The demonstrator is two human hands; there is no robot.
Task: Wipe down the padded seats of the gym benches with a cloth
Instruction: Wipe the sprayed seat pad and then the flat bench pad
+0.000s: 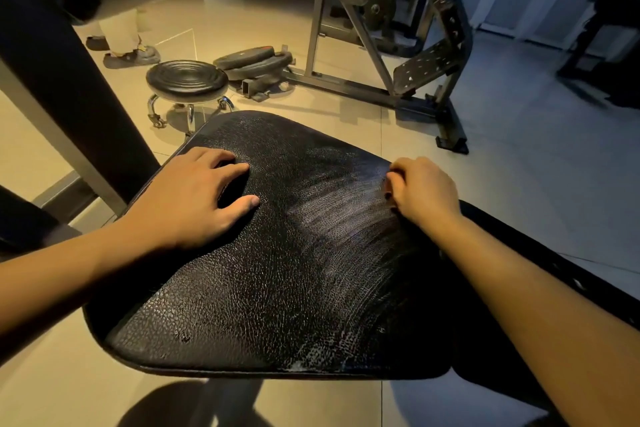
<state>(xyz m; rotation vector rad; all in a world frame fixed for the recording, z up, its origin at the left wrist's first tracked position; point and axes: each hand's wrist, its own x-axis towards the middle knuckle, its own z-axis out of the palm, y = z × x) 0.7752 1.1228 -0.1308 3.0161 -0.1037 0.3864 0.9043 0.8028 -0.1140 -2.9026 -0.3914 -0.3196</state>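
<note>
The black padded bench seat (277, 288) with cracked, textured vinyl fills the middle of the head view. My left hand (194, 198) rests on its far left part, fingers spread and pressing on the pad. My right hand (420, 191) sits at the seat's right edge with its fingers curled under. A small dark bit of the cloth (388, 196) peeks out below the knuckles; the rest is hidden by the hand. Pale wet streaks (339, 215) run across the pad just left of my right hand.
A round black rolling stool (187, 78) stands just beyond the seat. Weight plates (252, 61) lie on the tiled floor beside a steel machine frame (381, 80). A dark upright post (69, 97) rises at left. A person's feet (131, 57) stand at far left.
</note>
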